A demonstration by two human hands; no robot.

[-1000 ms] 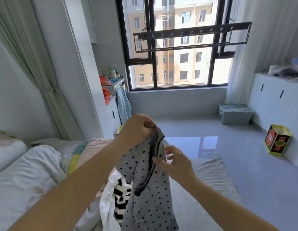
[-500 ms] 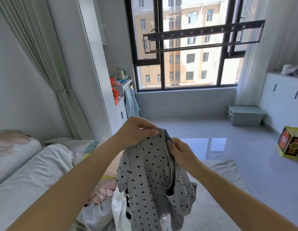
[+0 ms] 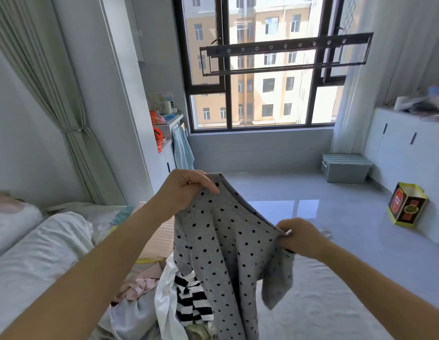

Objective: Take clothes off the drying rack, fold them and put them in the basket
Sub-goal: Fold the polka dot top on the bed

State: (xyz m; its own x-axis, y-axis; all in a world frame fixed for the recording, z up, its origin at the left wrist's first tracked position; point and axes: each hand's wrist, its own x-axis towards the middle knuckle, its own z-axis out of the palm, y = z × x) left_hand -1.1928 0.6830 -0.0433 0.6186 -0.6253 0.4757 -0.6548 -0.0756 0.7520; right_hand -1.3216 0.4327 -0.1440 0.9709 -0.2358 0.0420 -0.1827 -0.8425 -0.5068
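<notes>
1. The room was a bright bedroom with a large dark-framed window (image 3: 260, 94), a glossy pale floor (image 3: 287, 192) and a tied-back curtain (image 3: 54, 94) at the left.
2. A dark drying rack (image 3: 284, 54) hung across the window, high and well apart from the hands.
3. The grey polka-dot garment (image 3: 220, 246) was held up over the bed (image 3: 324, 303), its top edge stretched at a slant between the two hands, the rest hanging down.
4. The left hand (image 3: 186, 190) pinched the higher end of that edge, thumb on top and fingers curled behind the cloth.
5. The right hand (image 3: 299, 238), lower and nearer the camera, gripped the other end with its fingers curled round the edge.
6. Beneath the garment lay a heap of clothes, among them a black-and-white striped piece (image 3: 191, 300), a white piece (image 3: 164, 303) and a pink piece (image 3: 140, 285).
7. A grey lidded bin (image 3: 346, 168) stood below the window, with a yellow box (image 3: 407, 208) near a white cabinet (image 3: 404, 153) at the right.
</notes>
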